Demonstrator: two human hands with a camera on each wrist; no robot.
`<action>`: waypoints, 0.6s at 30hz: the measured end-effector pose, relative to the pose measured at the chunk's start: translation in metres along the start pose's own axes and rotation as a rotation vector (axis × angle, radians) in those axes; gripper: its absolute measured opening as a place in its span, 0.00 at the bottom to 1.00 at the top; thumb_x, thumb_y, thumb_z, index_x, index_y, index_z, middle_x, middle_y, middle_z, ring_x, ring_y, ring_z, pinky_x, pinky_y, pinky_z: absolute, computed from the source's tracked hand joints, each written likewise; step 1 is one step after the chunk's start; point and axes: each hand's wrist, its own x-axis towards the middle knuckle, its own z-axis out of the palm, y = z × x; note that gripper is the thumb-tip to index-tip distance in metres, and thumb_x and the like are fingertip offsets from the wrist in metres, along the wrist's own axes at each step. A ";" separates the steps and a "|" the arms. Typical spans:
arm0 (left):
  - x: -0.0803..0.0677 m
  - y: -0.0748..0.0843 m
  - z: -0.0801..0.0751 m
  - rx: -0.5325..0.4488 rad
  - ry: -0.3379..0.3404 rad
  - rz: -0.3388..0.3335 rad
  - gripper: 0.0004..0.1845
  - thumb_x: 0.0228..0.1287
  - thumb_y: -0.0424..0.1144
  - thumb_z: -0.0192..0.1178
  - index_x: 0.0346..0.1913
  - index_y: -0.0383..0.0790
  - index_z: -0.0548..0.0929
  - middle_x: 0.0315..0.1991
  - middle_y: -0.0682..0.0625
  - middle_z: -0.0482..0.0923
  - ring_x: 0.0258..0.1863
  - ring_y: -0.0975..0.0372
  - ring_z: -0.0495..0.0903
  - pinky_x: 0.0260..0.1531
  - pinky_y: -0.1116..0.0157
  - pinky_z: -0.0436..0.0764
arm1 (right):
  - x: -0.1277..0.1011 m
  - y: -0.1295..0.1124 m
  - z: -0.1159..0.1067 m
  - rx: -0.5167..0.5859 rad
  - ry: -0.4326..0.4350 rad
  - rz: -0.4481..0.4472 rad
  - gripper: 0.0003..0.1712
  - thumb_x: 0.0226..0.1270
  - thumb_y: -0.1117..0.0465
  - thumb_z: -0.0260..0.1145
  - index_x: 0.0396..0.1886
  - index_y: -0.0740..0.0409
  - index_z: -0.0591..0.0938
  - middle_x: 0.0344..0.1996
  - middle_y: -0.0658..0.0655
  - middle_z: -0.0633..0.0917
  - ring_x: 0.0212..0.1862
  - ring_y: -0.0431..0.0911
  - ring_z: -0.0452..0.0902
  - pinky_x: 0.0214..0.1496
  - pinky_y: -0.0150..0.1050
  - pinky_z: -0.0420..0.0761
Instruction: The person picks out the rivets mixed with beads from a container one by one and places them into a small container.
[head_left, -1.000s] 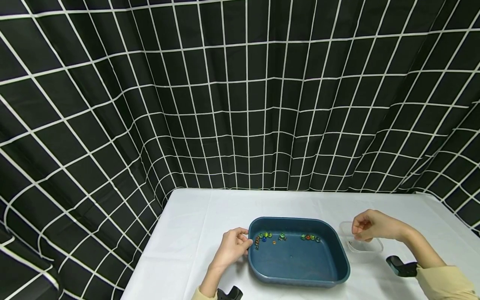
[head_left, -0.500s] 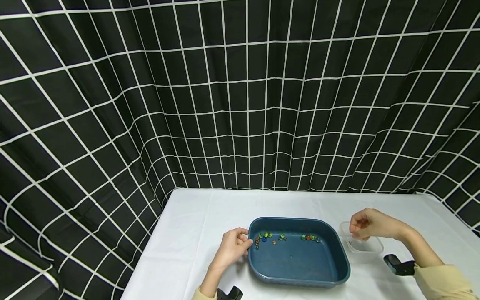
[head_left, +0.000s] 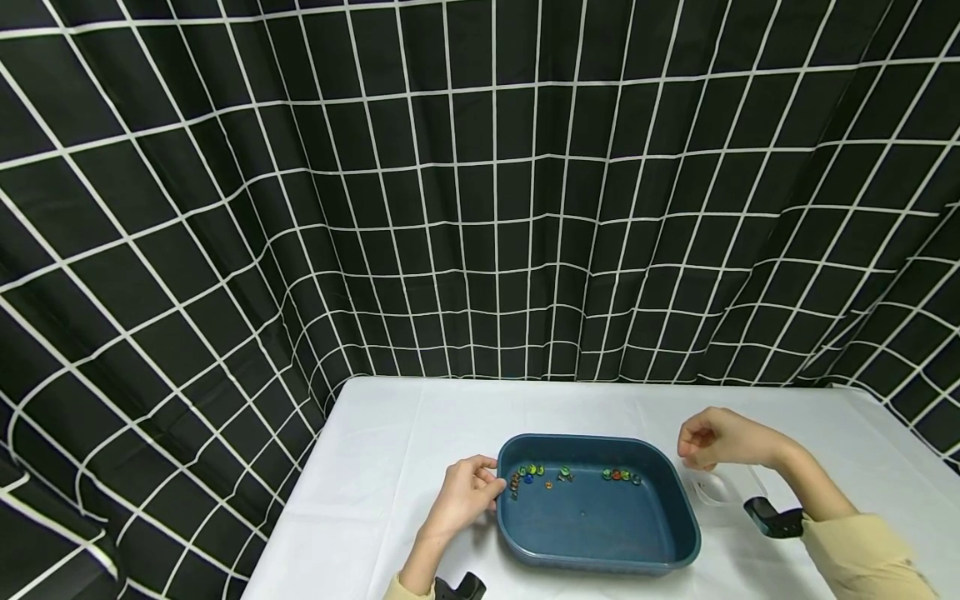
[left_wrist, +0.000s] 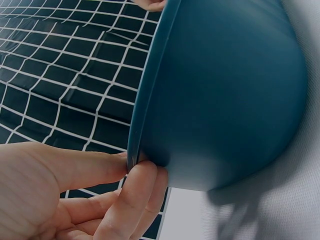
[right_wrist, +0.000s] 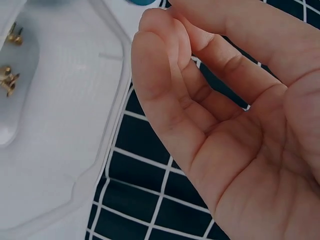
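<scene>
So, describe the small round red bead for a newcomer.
On the white-covered table, find the blue rounded-rectangle tub. Inside, back right, lies a short bead row. The small round red bead is the row's only red, between green ones.

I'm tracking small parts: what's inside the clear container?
The right wrist view shows small brass-coloured pins in the clear container. In the head view, the right hand covers its far part, hiding whatever lies there.
</scene>
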 end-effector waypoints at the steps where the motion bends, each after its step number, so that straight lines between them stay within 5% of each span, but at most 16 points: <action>1: 0.000 0.000 0.000 0.002 -0.001 0.000 0.16 0.54 0.25 0.61 0.46 0.19 0.76 0.24 0.49 0.75 0.15 0.64 0.77 0.15 0.75 0.73 | 0.001 -0.001 0.000 -0.005 -0.001 -0.001 0.02 0.54 0.73 0.64 0.28 0.65 0.78 0.21 0.52 0.79 0.23 0.37 0.73 0.24 0.36 0.78; 18: 0.000 0.000 0.000 0.014 -0.005 0.009 0.16 0.54 0.25 0.61 0.45 0.19 0.75 0.24 0.49 0.75 0.15 0.65 0.77 0.15 0.75 0.74 | 0.028 -0.012 0.014 -0.010 -0.029 0.013 0.03 0.53 0.72 0.64 0.26 0.63 0.79 0.20 0.52 0.79 0.22 0.38 0.73 0.23 0.37 0.77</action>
